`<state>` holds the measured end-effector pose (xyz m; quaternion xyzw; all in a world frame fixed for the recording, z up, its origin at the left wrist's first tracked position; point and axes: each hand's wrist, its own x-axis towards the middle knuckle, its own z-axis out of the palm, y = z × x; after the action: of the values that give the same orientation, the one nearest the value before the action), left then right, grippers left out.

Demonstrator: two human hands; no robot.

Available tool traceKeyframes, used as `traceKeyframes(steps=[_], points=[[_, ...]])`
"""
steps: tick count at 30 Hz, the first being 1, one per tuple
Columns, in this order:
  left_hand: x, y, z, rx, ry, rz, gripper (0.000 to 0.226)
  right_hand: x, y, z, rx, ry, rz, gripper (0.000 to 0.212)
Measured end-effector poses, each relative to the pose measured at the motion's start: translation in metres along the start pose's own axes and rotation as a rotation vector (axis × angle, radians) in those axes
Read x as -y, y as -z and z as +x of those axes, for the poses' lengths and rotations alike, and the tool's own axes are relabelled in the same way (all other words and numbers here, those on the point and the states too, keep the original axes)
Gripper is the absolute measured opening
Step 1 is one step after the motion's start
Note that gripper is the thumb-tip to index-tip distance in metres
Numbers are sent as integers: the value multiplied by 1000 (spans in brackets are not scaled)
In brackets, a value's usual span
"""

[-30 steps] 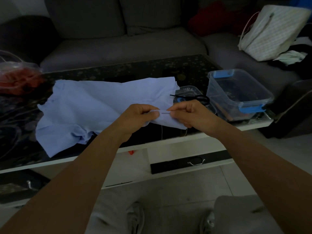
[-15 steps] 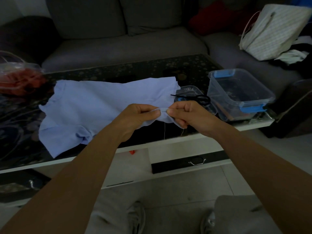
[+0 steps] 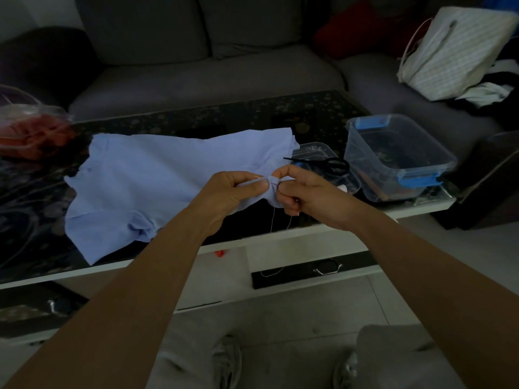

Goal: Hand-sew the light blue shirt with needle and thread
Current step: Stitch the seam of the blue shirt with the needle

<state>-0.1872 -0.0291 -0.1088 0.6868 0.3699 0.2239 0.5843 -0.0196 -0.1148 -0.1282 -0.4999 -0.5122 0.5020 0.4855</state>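
You are bunching up the once-flat shirt (image 3: 146, 175) edge, left hand (image 3: 236, 192) and right hand (image 3: 306, 192) pinching it close together, thread (image 3: 273, 220) dangling toward 6 o'clock, maybe starting a stitch.

A low table with dark patterned glass top (image 3: 224, 115) carries a light blue cloth shirt (image 3: 146, 178), a clear plastic box with blue clips (image 3: 365, 155), a small clear plastic container (image 3: 314, 148) and a transparent bag of red things (image 3: 31, 130).

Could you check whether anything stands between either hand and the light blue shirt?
Nothing visible does: the left hand and the right hand both pinch the shirt directly at its bunched edge; the scissors lie behind them.
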Motion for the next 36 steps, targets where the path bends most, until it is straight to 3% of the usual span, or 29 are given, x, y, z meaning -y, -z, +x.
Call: traceKeyframes(steps=[10, 14, 16, 23, 29, 36], points=[[-1, -1, -1, 48, 55, -27, 23, 7, 0, -2, -25, 23, -55, 14], [-2, -3, 2, -49, 52, -19, 21, 5, 3, 0, -305, 296, -398, 16], [-2, -5, 2, -87, 63, -9, 16, 7, 4, -1, -361, 422, -517, 13], [-5, -10, -1, -76, 73, 22, 4, 6, -1, -1, -289, 507, -656, 6], [-7, -14, -3, -156, 12, 48, 3, 9, -10, 5, -429, 696, -871, 12], [-5, -15, -3, -156, -8, 57, 11, 9, -8, -1, -406, 658, -814, 9]])
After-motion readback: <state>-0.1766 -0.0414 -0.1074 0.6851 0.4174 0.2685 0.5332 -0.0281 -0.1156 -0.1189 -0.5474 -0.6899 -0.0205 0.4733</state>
